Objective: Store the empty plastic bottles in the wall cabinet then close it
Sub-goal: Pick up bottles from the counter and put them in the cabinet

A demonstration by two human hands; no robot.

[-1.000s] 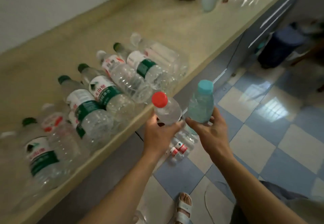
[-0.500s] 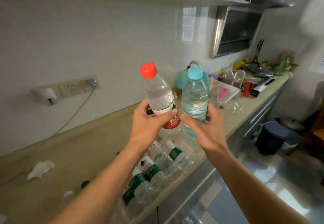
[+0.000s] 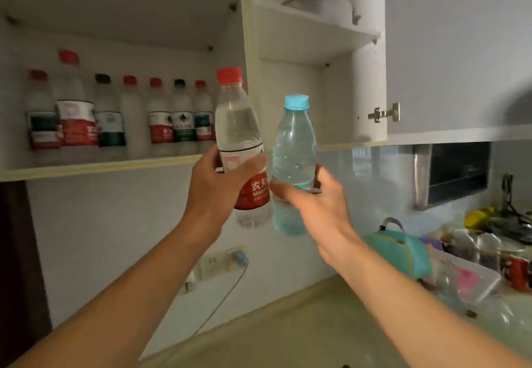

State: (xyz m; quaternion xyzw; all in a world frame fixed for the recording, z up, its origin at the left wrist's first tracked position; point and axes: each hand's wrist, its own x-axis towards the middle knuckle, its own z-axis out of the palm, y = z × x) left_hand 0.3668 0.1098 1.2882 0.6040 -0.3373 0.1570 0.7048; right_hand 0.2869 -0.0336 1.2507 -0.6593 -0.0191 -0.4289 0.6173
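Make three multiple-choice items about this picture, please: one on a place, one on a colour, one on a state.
1. Where do the stored bottles stand?
A. on the lower shelf of the left compartment
B. on the upper shelf of the right compartment
C. on the counter

2. What colour is the cap of the bottle held in the right hand?
A. red
B. green
C. light blue

3. How is the cabinet door?
A. shut
B. open
C. taken off

Key:
1 A, the row stands on the lower left shelf.
2 C, the blue bottle has a light blue cap; the red-capped bottle is in the left hand.
3 B, both compartments show, and the door hangs aside on its hinge.
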